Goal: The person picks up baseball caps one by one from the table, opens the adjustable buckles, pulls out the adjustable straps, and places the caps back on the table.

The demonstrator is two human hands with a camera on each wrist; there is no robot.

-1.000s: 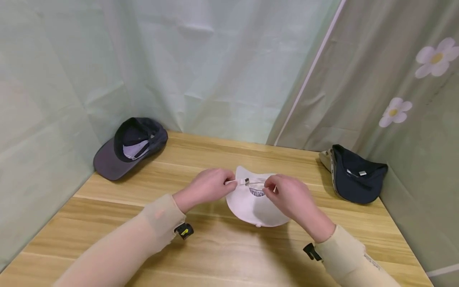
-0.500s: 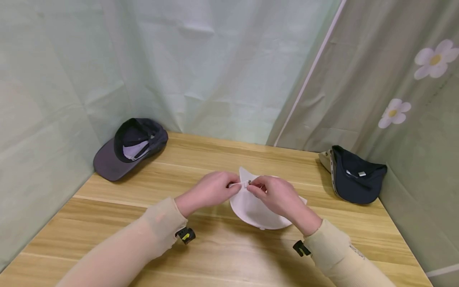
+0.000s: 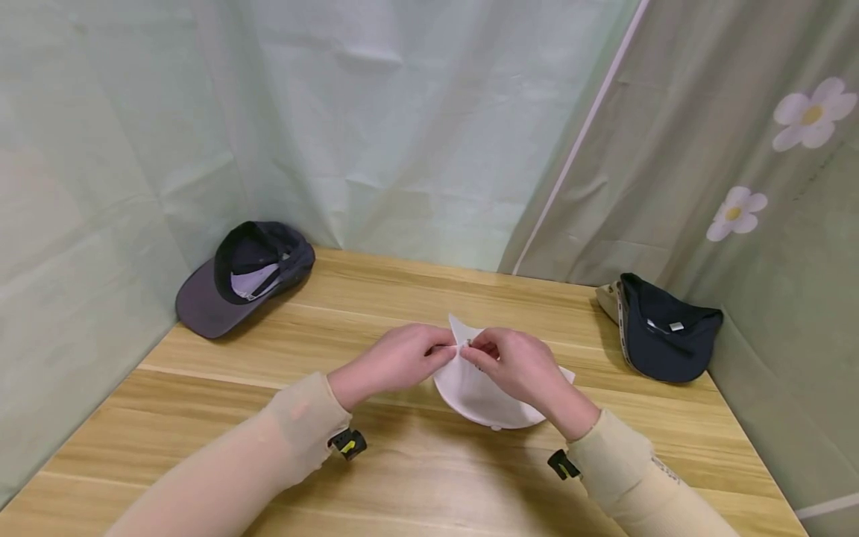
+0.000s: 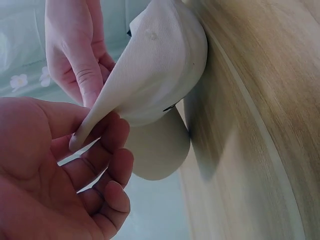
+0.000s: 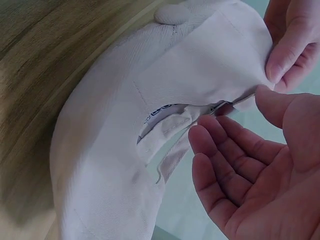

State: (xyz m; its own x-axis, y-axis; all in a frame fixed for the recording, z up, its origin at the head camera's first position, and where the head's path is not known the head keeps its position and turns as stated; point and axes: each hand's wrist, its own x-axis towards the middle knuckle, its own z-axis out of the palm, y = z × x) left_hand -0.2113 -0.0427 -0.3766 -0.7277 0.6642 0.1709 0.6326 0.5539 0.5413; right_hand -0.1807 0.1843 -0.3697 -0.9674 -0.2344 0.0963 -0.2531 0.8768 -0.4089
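I see the left hand pinching the white cap at ten o'clock, the right hand its strap; strap adjustment, seemingly, needing steady fingers next.

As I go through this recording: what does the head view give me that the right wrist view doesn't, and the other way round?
Only the head view: the dark cap at the far left, the navy cap at the far right, the printed flowers and both sleeves.

Only the right wrist view: the palm side of the right hand, plus a plain look at the rear opening, which the right hand largely covers in the head view.

Both: the white cap, the wooden table, and the left hand and right hand pinching at the white cap's back.
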